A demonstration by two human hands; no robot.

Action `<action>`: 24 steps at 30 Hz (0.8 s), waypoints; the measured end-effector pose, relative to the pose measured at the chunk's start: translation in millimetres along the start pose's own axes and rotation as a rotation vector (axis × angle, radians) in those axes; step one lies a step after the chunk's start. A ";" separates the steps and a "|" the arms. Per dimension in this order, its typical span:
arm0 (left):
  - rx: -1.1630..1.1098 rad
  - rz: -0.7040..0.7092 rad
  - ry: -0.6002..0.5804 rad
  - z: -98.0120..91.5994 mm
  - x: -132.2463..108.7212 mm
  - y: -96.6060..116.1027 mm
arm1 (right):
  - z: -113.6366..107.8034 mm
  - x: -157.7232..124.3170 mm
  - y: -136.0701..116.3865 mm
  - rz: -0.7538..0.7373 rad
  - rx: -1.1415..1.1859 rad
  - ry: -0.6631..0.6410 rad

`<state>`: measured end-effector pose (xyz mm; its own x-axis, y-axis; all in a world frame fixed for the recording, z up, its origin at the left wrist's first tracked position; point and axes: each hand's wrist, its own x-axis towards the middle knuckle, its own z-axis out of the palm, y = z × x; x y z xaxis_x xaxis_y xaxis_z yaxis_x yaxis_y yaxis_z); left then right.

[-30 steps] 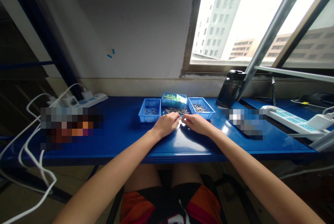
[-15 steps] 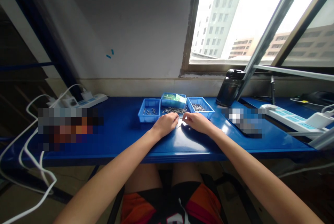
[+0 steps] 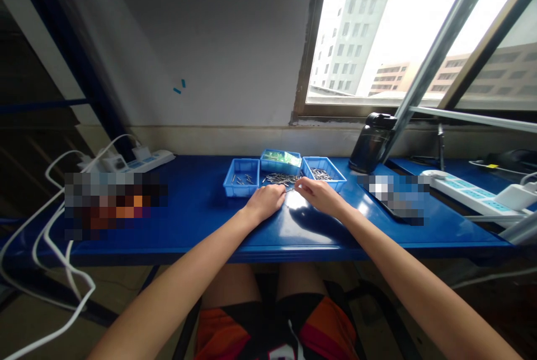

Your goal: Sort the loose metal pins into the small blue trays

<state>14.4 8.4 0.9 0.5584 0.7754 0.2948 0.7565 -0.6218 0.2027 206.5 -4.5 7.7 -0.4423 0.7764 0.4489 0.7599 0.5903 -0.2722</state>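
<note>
My left hand [image 3: 267,200] has its fingers closed in a pinch at the front of a loose pile of small metal pieces [image 3: 280,179]. Facing it, my right hand [image 3: 319,194] also pinches. A slim metal piece [image 3: 290,189] spans the short gap between the fingertips, with one end in each hand; its exact kind is too small to make out. Left of the pile stands a blue bin [image 3: 241,187] holding a few slim metal pieces. Another blue bin [image 3: 340,181], right of the pile, holds many more. Behind, a third blue bin [image 3: 280,169] contains a green-and-clear plastic packet [image 3: 282,157].
A black bottle [image 3: 372,143] stands at the right rear by the window. Nearby lie a blurred-out dark object [image 3: 405,213] and a white power strip [image 3: 465,189]. On the left are another power strip [image 3: 153,161], white cables [image 3: 54,248] and a pixelated item [image 3: 121,203].
The right fingers have lifted and tilted slightly, and the metal piece between the hands shows more clearly. The whole view has shifted a little; the bins stay in place.
</note>
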 end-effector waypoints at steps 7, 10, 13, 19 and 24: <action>-0.026 0.067 0.119 -0.8 -0.8 0.2 | 2.2 0.1 7.7 0.028 -0.047 -0.085; -0.021 0.120 0.137 -0.9 -1.2 1.8 | 4.5 0.4 5.7 -0.004 -0.064 -0.133; -0.011 0.193 0.132 -0.9 -1.9 3.4 | 6.3 0.5 1.9 -0.037 -0.062 -0.148; 0.036 0.236 0.114 -1.5 -2.2 4.4 | 7.7 -0.1 -0.8 -0.050 -0.069 -0.146; 0.004 0.192 0.124 -2.8 -2.3 4.4 | 7.1 0.2 3.6 0.007 -0.070 -0.133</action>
<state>15.5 3.5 3.7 0.6461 0.6234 0.4403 0.6421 -0.7559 0.1281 205.8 -0.6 0.8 -0.4923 0.8056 0.3295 0.7925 0.5714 -0.2130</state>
